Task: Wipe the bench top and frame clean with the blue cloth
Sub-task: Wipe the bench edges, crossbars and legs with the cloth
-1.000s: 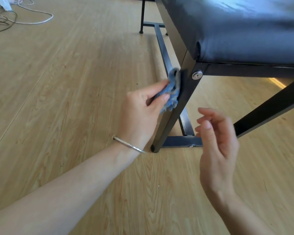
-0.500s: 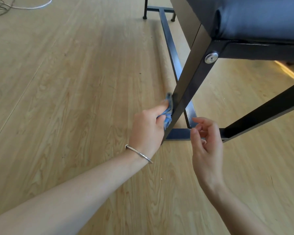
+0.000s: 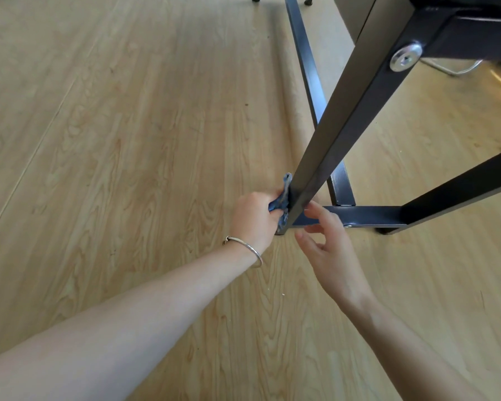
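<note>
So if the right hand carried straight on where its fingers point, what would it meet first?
Probably the black front leg near its foot: the fingertips of the right hand look almost on it, though depth is unclear. The blue cloth lies just beyond.

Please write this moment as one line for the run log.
phase: frame wipe | left hand: holds blue cloth against front leg, at its lower end | right hand: open, holds nothing, beside same leg

Indoor room, type unclear: wood-laminate floor (image 3: 128,111), black metal bench frame (image 3: 344,125).

No legible text or labels
</note>
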